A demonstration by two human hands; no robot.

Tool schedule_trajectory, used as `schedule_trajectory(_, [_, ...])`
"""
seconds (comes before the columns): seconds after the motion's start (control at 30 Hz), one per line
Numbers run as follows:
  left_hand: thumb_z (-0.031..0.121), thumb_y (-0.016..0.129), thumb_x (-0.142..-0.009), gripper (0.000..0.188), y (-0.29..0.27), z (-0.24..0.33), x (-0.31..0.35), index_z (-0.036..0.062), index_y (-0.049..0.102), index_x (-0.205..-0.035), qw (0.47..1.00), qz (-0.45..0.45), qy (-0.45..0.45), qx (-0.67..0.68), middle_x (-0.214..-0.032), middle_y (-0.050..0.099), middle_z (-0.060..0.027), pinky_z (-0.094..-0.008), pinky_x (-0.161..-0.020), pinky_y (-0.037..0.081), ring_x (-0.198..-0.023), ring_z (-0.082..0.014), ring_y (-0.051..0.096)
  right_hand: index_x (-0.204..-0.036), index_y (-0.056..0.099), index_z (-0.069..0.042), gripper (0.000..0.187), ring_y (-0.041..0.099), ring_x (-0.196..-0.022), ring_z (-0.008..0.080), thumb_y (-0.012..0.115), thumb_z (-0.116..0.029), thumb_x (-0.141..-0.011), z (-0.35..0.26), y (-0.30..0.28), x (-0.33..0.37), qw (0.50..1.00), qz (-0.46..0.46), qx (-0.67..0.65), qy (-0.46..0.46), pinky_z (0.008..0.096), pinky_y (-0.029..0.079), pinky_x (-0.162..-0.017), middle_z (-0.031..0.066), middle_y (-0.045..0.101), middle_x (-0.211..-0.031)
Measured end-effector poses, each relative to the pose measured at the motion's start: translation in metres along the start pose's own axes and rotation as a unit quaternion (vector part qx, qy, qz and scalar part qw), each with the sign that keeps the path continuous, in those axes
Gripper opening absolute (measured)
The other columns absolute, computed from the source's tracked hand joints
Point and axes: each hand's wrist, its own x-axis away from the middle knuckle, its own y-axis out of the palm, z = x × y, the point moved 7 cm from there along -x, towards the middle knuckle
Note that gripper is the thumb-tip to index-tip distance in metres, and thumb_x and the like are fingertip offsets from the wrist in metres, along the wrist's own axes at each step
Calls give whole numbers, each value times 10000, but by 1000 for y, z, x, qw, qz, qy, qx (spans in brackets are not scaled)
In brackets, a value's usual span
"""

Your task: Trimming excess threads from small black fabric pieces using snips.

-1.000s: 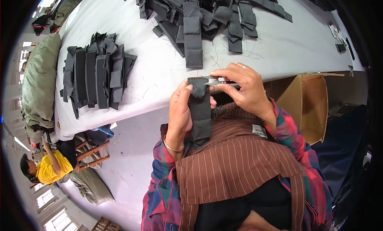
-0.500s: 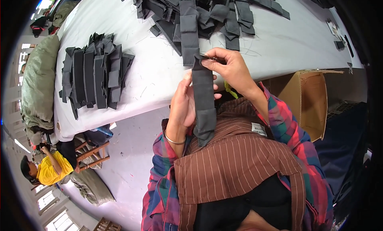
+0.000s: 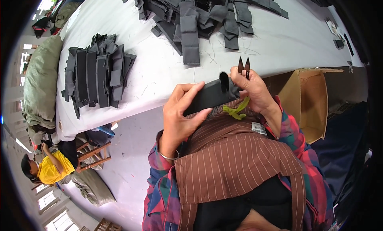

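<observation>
My left hand (image 3: 177, 113) grips one end of a dark grey fabric strip (image 3: 208, 98) between thumb and fingers, in front of the table edge. The strip lies slantwise between my hands, its other end curled into a loop by my right hand (image 3: 257, 91). That hand is closed around a pair of thread snips (image 3: 244, 68), blades pointing up and slightly apart, and its fingers are at the strip's curled end. A yellow-green cloth tie (image 3: 237, 110) hangs below it. Whether the tie is fixed to the snips is hidden.
A loose heap of dark strips (image 3: 189, 27) covers the table's far middle. Neater strips (image 3: 95, 71) are stacked at left on the white tabletop (image 3: 147, 71). An open cardboard box (image 3: 309, 105) stands at right below the edge. A person in yellow (image 3: 56, 167) sits far left.
The strip has swung from hanging upright to lying slantwise, and its end is now curled. My right hand has moved right and down, bringing the snips' blades into plain view.
</observation>
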Motion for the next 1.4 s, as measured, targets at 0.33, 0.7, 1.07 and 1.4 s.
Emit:
schedule_trajectory(0.33, [-28,658,-662,597,-10,-2,-3,32,548,-1246,975,144,65,-155,-1134,549,-135,-374,-963,389,-1066,-291,530,-1126,578,14,254,532,-888,58,583,-8,-873,6,33,6,981,-100,151,-72,240,439,-835,-9,625,-948])
schedule_trajectory(0.7, [-3,639,-823,628,16,-75,18,-86,290,-1339,843,93,-278,450,-1025,562,-128,-279,-757,500,-881,-165,586,-1039,608,-6,386,577,-748,241,523,137,-690,-7,47,12,871,-98,406,-259,269,449,-689,118,592,-857])
schedule_trajectory(1.07, [136,626,-868,326,16,-93,31,4,459,-1114,746,143,-332,559,-887,522,-48,-306,-754,465,-789,-151,531,-957,650,-143,416,559,-612,277,564,52,-601,4,62,21,696,-136,656,-258,375,426,-522,65,488,-736])
schedule_trajectory(1.4, [-7,646,-806,467,4,-68,23,7,376,-1188,825,173,-242,481,-965,607,-140,-323,-815,492,-879,-220,641,-901,673,-118,375,619,-706,246,574,79,-597,-4,35,7,756,-25,602,-255,325,489,-623,45,559,-913])
